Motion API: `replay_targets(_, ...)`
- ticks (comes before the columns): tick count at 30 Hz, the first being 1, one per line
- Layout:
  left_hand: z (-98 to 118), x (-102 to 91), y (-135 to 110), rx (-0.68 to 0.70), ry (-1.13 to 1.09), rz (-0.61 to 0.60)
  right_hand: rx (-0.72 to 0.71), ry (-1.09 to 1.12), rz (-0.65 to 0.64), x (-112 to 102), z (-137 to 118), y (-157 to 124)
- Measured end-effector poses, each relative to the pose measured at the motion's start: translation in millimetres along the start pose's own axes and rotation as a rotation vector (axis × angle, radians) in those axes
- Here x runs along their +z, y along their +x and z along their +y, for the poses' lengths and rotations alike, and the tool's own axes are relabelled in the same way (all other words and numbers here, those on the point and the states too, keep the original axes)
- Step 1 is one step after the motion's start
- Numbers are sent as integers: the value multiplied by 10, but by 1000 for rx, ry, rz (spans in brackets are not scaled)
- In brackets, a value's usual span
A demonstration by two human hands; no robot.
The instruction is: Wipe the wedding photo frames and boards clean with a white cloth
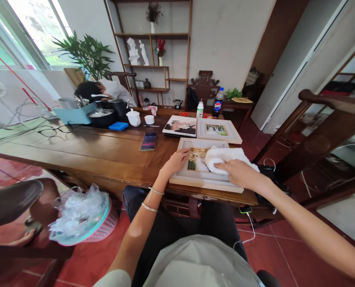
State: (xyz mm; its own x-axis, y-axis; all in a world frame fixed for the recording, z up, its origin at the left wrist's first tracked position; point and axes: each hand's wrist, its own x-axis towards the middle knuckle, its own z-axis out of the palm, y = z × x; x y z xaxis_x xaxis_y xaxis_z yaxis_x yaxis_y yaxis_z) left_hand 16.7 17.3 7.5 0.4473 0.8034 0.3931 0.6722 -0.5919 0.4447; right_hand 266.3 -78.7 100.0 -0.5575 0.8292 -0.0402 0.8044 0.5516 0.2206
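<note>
A white picture frame (204,181) lies flat on the wooden table (105,153) right in front of me, with a photo in its middle. My left hand (175,161) rests on the frame's left border, fingers lying flat on it. My right hand (239,172) presses a white cloth (222,157) onto the glass over the photo, fingers curled on the cloth. The cloth trails off to the frame's right side.
Behind lie a second white frame (218,130), a loose photo print (180,125) and a phone (148,141). Farther left are glasses (50,131), teaware (133,117), pots and a blue box. A Pepsi bottle (217,103) stands at the back. A basket of plastic (81,215) sits on the floor. A seated person's head (89,88) shows far left.
</note>
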Motion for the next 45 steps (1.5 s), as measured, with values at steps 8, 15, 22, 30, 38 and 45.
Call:
replay_targets(8,2,-5,1,35,4,7,31,139,15,-104,-569,-316)
replay_targets(15,-10,-10,15,91,43,13,201,-2,210,392,185,376)
replay_targets(22,-42,15,7,77,33,18,192,10,241,455,457,673)
replay_targets(30,-37,47,-11,66,74,-6,-35,182,164,193,-282,4)
replay_targets(38,-1,23,-7,90,100,-30,-49,206,279,300,-438,-136)
replay_targets(45,34,1,0,61,119,-48,123,57,287,443,273,396)
